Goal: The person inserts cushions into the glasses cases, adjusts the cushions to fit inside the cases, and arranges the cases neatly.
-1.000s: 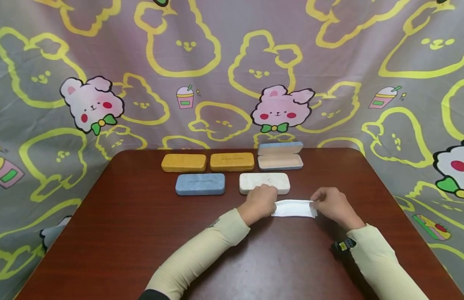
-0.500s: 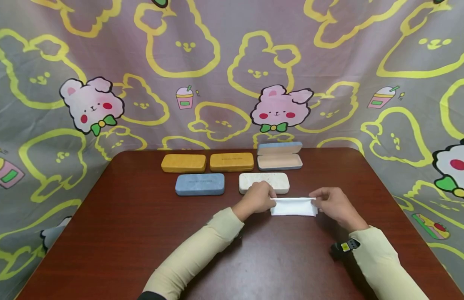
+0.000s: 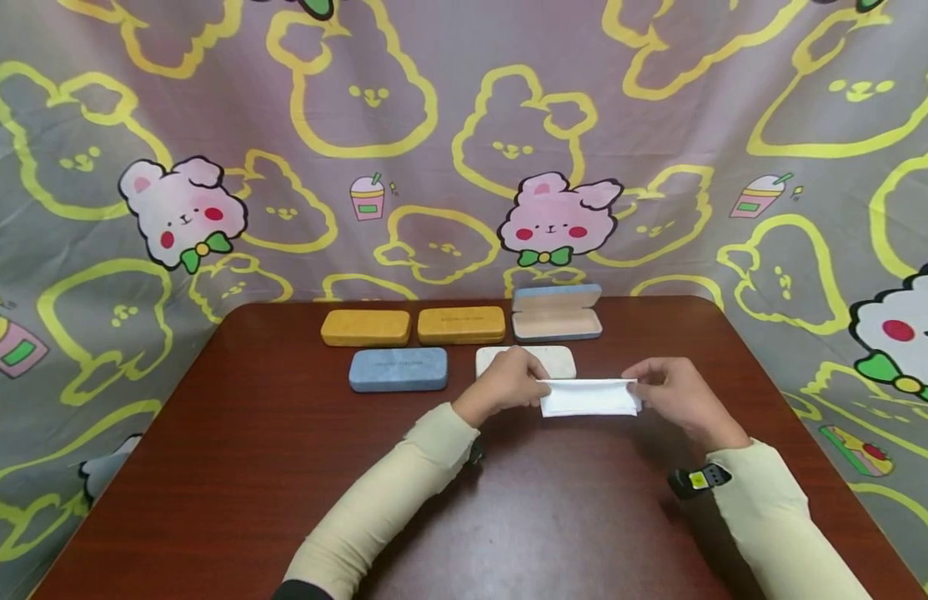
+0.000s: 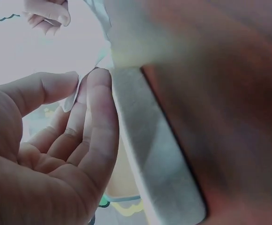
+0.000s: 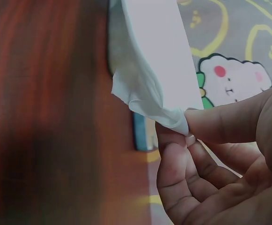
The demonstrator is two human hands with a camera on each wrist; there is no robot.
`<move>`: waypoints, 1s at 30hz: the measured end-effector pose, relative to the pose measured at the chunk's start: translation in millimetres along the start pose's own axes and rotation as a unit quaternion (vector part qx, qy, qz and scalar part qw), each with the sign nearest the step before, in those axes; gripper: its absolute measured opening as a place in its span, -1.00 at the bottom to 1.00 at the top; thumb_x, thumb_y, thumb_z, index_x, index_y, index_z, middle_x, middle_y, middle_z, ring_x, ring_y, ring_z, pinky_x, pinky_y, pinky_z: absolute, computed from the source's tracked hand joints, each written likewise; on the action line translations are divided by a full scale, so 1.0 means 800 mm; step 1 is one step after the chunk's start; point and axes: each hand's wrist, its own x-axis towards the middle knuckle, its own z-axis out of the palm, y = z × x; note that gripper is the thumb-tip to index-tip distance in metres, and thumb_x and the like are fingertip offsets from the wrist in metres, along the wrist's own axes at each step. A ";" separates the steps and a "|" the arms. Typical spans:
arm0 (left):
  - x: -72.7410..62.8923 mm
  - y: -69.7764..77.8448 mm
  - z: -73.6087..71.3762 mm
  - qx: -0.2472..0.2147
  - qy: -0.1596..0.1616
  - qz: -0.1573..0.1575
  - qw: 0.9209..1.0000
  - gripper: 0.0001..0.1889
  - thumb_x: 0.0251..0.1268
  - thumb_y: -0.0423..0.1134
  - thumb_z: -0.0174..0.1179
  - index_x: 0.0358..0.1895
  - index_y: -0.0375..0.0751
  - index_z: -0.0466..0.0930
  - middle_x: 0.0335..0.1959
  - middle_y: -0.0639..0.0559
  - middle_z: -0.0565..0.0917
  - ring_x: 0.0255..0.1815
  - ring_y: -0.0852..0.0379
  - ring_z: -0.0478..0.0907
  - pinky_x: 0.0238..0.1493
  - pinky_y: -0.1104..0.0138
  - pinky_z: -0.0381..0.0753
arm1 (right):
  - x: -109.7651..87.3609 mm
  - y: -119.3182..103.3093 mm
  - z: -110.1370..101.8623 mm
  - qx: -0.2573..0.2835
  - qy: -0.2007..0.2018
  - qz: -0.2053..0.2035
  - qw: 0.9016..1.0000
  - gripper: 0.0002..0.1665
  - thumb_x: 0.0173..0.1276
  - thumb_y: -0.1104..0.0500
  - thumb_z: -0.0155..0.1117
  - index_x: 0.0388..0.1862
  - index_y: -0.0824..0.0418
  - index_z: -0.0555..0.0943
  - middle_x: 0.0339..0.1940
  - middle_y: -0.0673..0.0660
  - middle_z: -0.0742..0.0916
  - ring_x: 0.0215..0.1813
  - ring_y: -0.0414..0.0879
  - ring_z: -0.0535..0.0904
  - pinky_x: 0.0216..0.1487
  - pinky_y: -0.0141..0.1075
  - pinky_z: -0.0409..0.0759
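A folded white cloth (image 3: 589, 397) is stretched between both hands above the table, in front of a white glasses case (image 3: 561, 360). My left hand (image 3: 506, 385) pinches its left end between thumb and fingers, and partly covers that case in the head view. At the other end, my right hand (image 3: 677, 400) pinches the cloth's upper right corner. In the right wrist view the cloth (image 5: 161, 51) has a loose, crumpled fold near the fingertips. The left wrist view shows the white case (image 4: 159, 154) right beside the left fingers; whether they touch it I cannot tell.
A closed blue glasses case (image 3: 398, 370) lies left of the white one. Behind them stand a yellow case (image 3: 365, 327), another yellow case (image 3: 461, 325) and an open blue case (image 3: 557, 323). A patterned curtain (image 3: 433, 183) hangs behind the brown table (image 3: 231, 467).
Both hands have raised the cloth and moved it slightly away, toward the cases. The left hand has shifted a little left, and its thumb now shows on the cloth's front. The cases stay put.
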 end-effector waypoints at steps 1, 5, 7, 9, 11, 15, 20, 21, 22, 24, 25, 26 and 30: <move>0.001 0.002 -0.002 -0.006 0.000 0.000 1.000 -0.96 0.23 -0.40 0.36 -0.31 -0.30 0.78 -0.64 -0.02 0.69 -0.52 -0.04 0.71 -0.60 0.38 0.55 | 0.001 -0.002 -0.002 -0.004 0.002 -0.005 1.000 -0.76 0.41 0.30 0.30 0.00 0.40 0.66 -0.13 0.31 0.70 -0.23 0.12 0.60 -0.22 -0.04 0.64; 0.006 0.007 -0.011 -0.024 0.004 -0.003 1.000 -0.94 0.23 -0.40 0.37 -0.28 -0.33 0.77 -0.63 -0.01 0.68 -0.45 -0.14 0.72 -0.60 0.36 0.56 | 0.008 -0.011 -0.008 -0.021 0.007 -0.020 1.000 -0.76 0.41 0.28 0.31 -0.01 0.38 0.67 -0.12 0.30 0.71 -0.22 0.14 0.61 -0.22 -0.03 0.63; 0.009 0.008 -0.015 -0.030 0.007 -0.007 0.999 -0.94 0.23 -0.41 0.37 -0.27 -0.33 0.78 -0.61 -0.01 0.69 -0.46 -0.12 0.72 -0.58 0.36 0.57 | 0.013 -0.014 -0.010 -0.024 0.005 -0.025 0.999 -0.77 0.41 0.28 0.30 -0.02 0.38 0.68 -0.13 0.30 0.71 -0.23 0.15 0.61 -0.23 -0.03 0.63; 0.012 0.008 -0.019 -0.034 0.013 -0.010 0.999 -0.94 0.23 -0.41 0.37 -0.28 -0.33 0.78 -0.57 -0.01 0.69 -0.49 -0.06 0.72 -0.56 0.37 0.59 | 0.018 -0.017 -0.011 -0.021 0.000 -0.023 0.999 -0.77 0.42 0.28 0.29 -0.01 0.37 0.68 -0.15 0.29 0.72 -0.23 0.16 0.62 -0.23 -0.02 0.63; 0.015 0.008 -0.023 -0.037 0.017 -0.012 0.999 -0.94 0.23 -0.41 0.36 -0.28 -0.33 0.78 -0.53 -0.02 0.69 -0.52 0.02 0.70 -0.54 0.37 0.60 | 0.024 -0.020 -0.012 -0.020 -0.004 -0.018 1.000 -0.76 0.43 0.26 0.29 0.00 0.37 0.67 -0.16 0.28 0.72 -0.22 0.17 0.62 -0.21 -0.02 0.63; 0.023 0.009 -0.034 -0.035 0.027 -0.012 0.999 -0.95 0.25 -0.40 0.35 -0.29 -0.33 0.77 -0.48 -0.03 0.69 -0.54 0.07 0.67 -0.51 0.35 0.61 | 0.035 -0.027 -0.013 -0.020 -0.006 -0.011 1.000 -0.75 0.44 0.25 0.28 0.01 0.37 0.67 -0.13 0.30 0.71 -0.19 0.18 0.61 -0.18 -0.02 0.63; 0.035 0.012 -0.047 -0.034 0.046 -0.022 0.998 -0.96 0.25 -0.40 0.35 -0.31 -0.30 0.77 -0.45 -0.03 0.69 -0.53 0.11 0.64 -0.48 0.32 0.64 | 0.051 -0.035 -0.013 -0.007 -0.011 -0.013 1.000 -0.75 0.45 0.26 0.26 0.02 0.38 0.66 -0.05 0.33 0.70 -0.17 0.17 0.61 -0.19 -0.11 0.64; 0.037 0.013 -0.049 -0.035 0.050 -0.022 0.998 -0.96 0.24 -0.40 0.35 -0.31 -0.30 0.77 -0.43 -0.02 0.69 -0.54 0.11 0.64 -0.47 0.32 0.64 | 0.055 -0.037 -0.014 -0.002 -0.012 -0.011 1.000 -0.74 0.45 0.26 0.26 0.03 0.38 0.66 -0.04 0.34 0.69 -0.15 0.18 0.61 -0.19 -0.13 0.63; 0.039 0.013 -0.051 -0.036 0.054 -0.022 0.998 -0.96 0.24 -0.41 0.35 -0.31 -0.30 0.78 -0.41 -0.02 0.68 -0.54 0.12 0.63 -0.46 0.30 0.64 | 0.059 -0.038 -0.015 -0.001 -0.011 -0.010 1.000 -0.73 0.45 0.26 0.27 0.03 0.38 0.65 -0.02 0.34 0.68 -0.14 0.18 0.60 -0.19 -0.14 0.64; 0.043 0.013 -0.055 -0.039 0.057 -0.019 0.997 -0.95 0.25 -0.41 0.34 -0.31 -0.29 0.78 -0.39 -0.03 0.69 -0.53 0.11 0.63 -0.43 0.26 0.66 | 0.066 -0.040 -0.016 0.000 -0.010 -0.004 1.000 -0.73 0.45 0.25 0.27 0.04 0.38 0.65 0.00 0.34 0.67 -0.10 0.20 0.59 -0.18 -0.15 0.64; 0.045 0.013 -0.056 -0.041 0.058 -0.019 0.997 -0.95 0.26 -0.41 0.34 -0.31 -0.29 0.78 -0.39 -0.03 0.69 -0.52 0.10 0.63 -0.40 0.24 0.66 | 0.071 -0.041 -0.017 0.001 -0.009 -0.001 1.000 -0.73 0.44 0.26 0.27 0.04 0.38 0.65 0.01 0.34 0.67 -0.08 0.21 0.58 -0.16 -0.13 0.65; 0.047 0.013 -0.058 -0.047 0.059 -0.020 0.997 -0.95 0.26 -0.41 0.34 -0.31 -0.29 0.78 -0.38 -0.03 0.69 -0.52 0.09 0.64 -0.38 0.21 0.67 | 0.075 -0.042 -0.018 0.001 -0.008 0.001 1.000 -0.73 0.44 0.26 0.27 0.04 0.37 0.65 0.02 0.34 0.66 -0.07 0.21 0.57 -0.14 -0.12 0.64; 0.058 0.012 -0.062 -0.057 0.069 -0.037 0.995 -0.95 0.24 -0.41 0.34 -0.33 -0.28 0.79 -0.39 -0.05 0.70 -0.50 0.04 0.65 -0.33 0.17 0.68 | 0.092 -0.045 -0.018 0.012 -0.012 0.005 1.000 -0.72 0.44 0.26 0.26 0.05 0.40 0.65 0.03 0.34 0.65 -0.05 0.20 0.56 -0.07 -0.05 0.65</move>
